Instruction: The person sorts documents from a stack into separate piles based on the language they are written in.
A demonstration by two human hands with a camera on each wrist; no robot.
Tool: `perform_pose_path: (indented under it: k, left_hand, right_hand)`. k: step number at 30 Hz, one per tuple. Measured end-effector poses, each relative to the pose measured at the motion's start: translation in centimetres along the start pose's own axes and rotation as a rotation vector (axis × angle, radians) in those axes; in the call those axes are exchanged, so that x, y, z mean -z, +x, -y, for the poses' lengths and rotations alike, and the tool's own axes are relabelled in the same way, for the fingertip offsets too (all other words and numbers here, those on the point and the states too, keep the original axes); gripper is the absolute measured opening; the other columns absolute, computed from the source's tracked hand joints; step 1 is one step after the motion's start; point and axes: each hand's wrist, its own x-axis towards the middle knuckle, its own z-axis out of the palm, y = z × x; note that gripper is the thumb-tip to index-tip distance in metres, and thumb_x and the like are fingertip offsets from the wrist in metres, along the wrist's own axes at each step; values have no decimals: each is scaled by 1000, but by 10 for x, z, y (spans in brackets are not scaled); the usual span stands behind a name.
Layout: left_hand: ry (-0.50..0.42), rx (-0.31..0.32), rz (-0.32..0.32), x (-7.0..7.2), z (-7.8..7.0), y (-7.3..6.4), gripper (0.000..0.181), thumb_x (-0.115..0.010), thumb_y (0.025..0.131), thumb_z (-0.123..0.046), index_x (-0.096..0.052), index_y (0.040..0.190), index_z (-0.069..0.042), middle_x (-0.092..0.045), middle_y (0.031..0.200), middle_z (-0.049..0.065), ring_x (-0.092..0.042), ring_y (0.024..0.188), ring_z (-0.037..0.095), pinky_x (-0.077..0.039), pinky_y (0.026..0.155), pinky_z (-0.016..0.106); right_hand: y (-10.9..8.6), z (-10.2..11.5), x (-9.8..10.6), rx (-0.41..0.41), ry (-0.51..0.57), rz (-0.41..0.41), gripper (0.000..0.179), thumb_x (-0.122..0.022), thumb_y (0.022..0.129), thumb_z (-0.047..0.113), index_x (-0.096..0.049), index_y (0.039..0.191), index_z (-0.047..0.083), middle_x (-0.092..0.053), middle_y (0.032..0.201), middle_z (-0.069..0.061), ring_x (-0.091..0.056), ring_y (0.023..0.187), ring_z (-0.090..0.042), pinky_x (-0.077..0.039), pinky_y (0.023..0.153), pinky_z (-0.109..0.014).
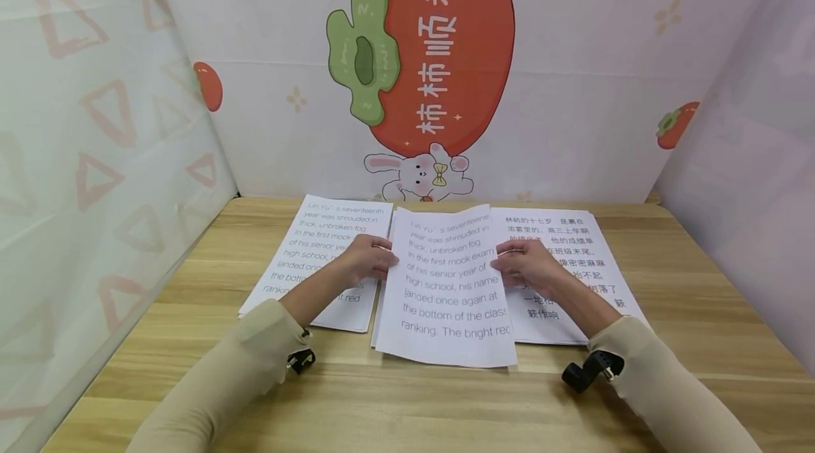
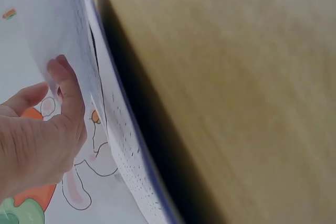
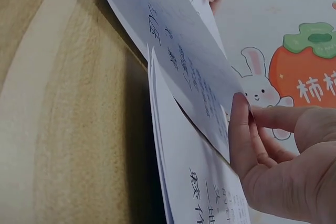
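Note:
A sheet of paper [image 1: 449,297] printed with English text is held up at the middle, bowed a little between both hands. My left hand [image 1: 369,258] pinches its left edge between thumb and fingers, and my right hand [image 1: 525,265] pinches the right edge. Handwriting shows on a face of the lifted sheet [image 3: 184,61] in the right wrist view. Under my left forearm lies a stack of English-printed sheets [image 1: 299,248]. Beneath my right hand is a stack of sheets with Chinese text [image 1: 573,255], one line of it red. What lies directly below the held sheet is mostly hidden.
The papers rest on a wooden table [image 1: 407,410]. A white backdrop [image 1: 274,134] with a large persimmon and a rabbit print hangs behind its far edge, and a printed cloth [image 1: 108,156] hangs at the left. Black wrist devices [image 1: 592,370] sit at both cuffs.

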Motion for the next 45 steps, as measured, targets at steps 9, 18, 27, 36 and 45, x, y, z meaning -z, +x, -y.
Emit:
perform_pose_path:
  k: [9, 18, 27, 36, 45]
  left_hand:
    - [102, -49, -34, -2, 5, 0, 16, -75, 90, 4, -65, 102, 1, -72, 92, 14, -71, 70, 19, -62, 62, 27]
    - [92, -74, -52, 6, 4, 0, 18, -74, 90, 4, -67, 106, 4, -70, 88, 12, -69, 68, 17, -63, 63, 27]
    - [58, -104, -22, 16, 2, 1, 31, -65, 95, 5, -62, 125, 8, -72, 103, 18, -72, 80, 20, -65, 76, 33]
    - [58, -110, -31, 31, -10, -4, 39, -62, 95, 5, -59, 134, 3, -73, 101, 16, -72, 75, 20, -65, 74, 34]
    - [81, -124, -109, 58, -14, -9, 47, -58, 99, 1, -54, 145, 0, -70, 117, 20, -70, 77, 18, -65, 73, 30]
  right_hand:
    - [-2, 2, -1, -42, -110, -84, 34, -71, 96, 6, -58, 126, -6, -70, 102, -11, -73, 83, -19, -64, 70, -31]
    - [-3, 4, -1, -50, -108, -112, 35, -73, 93, 3, -57, 123, -7, -67, 93, -6, -68, 78, -16, -64, 67, -30]
    - [-1, 9, -2, -29, -37, -77, 42, -68, 97, 3, -52, 135, -8, -69, 102, -9, -69, 86, -16, -65, 74, -33]
    - [1, 19, -6, 22, -34, -46, 47, -65, 99, 5, -49, 141, -8, -66, 111, -13, -67, 93, -18, -65, 80, -32]
    - [17, 30, -27, 65, 13, -34, 47, -64, 99, 3, -49, 143, -6, -69, 114, -15, -70, 95, -18, -64, 85, -35]
